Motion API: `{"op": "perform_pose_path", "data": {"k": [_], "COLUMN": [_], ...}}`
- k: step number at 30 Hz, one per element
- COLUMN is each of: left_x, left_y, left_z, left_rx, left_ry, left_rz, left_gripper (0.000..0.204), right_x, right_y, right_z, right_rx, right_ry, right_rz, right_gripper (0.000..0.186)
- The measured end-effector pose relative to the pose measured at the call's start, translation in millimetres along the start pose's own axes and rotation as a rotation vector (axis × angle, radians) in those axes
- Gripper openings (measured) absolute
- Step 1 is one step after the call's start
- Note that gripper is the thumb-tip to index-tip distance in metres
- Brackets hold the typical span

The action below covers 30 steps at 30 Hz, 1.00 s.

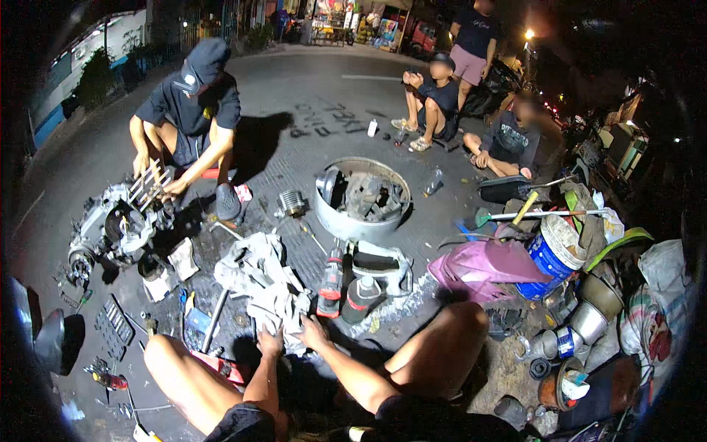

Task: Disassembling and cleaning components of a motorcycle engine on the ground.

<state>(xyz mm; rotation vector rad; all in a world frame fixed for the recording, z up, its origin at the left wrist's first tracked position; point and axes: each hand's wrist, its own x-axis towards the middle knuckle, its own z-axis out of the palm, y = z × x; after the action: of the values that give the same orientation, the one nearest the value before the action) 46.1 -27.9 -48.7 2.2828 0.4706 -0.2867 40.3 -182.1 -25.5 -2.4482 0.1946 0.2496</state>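
Between my knees, my left hand [269,342] and my right hand [314,334] are closed on the near end of a crumpled whitish rag [254,265]. The rag spreads over the road away from me, and its folds hide some of my fingertips. Just right of it lies a red and black cordless power tool [331,283]. A dark bottle with a grey cap [362,295] stands beside that tool. Behind them rests a pale metal frame-like part [401,274]. A metal bar [215,320] lies left of my hands.
At far left a person [193,110] crouches over a motorcycle engine [121,221]. Ahead is a round metal basin [361,230] of parts. A socket set [114,324] lies left. Rightward are a pink panel [479,269], a blue bucket [541,258] and several pots. Other people are behind.
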Motion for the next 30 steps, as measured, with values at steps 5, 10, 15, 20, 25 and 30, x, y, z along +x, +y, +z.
{"op": "perform_pose_path", "data": {"k": [5,10,15,20,25,30], "left_x": [60.1,65.5,67.0,28.5,45.8,29.9], "left_y": [-76.3,-72.3,-105.3,-31.0,-57.1,-31.3], "left_z": [-3.6,9.5,-12.6,8.5,-33.3,-1.2], "left_rx": [-0.194,-0.381,-0.374,-0.264,-0.161,-0.336], "left_ry": [0.046,-0.262,-0.213,-0.003,0.044,0.037], "left_rz": [0.087,0.062,0.210,-0.015,-0.090,0.168], "left_gripper": [0.062,0.082,0.097,0.064,0.053,0.073], "right_x": [-3.2,3.4,1.5,23.7,27.9,69.2], "right_y": [-44.0,-35.2,-66.7,-25.1,-34.5,20.5], "right_z": [15.3,14.4,17.8,26.7,45.5,39.1], "right_rx": [0.073,0.034,-0.079,-0.132,0.345,0.249], "right_ry": [0.090,0.198,0.099,0.168,0.113,0.159], "right_rz": [0.035,0.191,0.072,0.152,0.023,0.013], "right_gripper": [0.066,0.043,0.053,0.072,0.053,0.050]}}
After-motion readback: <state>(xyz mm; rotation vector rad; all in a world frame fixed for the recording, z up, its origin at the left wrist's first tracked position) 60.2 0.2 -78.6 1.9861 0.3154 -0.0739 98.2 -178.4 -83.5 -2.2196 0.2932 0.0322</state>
